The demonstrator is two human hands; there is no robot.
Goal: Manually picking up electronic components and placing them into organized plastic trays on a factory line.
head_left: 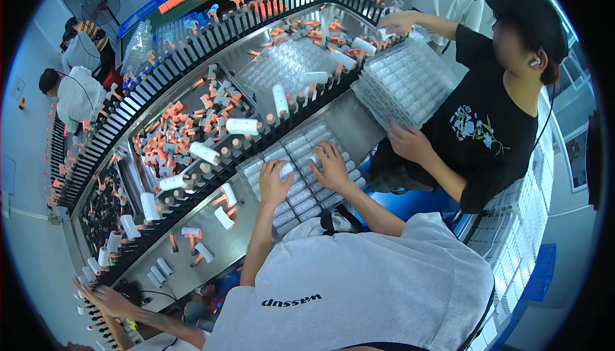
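In front of me a clear plastic tray (255, 166) holds rows of white cylindrical parts (306, 205), lying in its compartments. My left hand (274, 183) is over the tray's left half, fingers curled around a white cylinder (286, 171). To its right, my right hand (332, 167) has its fingers bent over another white cylinder (314, 158), partly hidden by them. Both hands rest low on the tray, apart from each other. Just beyond the tray runs a line of black posts, some carrying white cylinders (243, 126).
A co-worker in black on the right touches stacked clear trays (410, 82). Another person's hands (106, 300) are at the lower left. Metal bins hold orange and grey T-shaped parts (173, 136). Loose cylinders (224, 217) lie on the steel table left of me. A curved conveyor (160, 72) runs behind.
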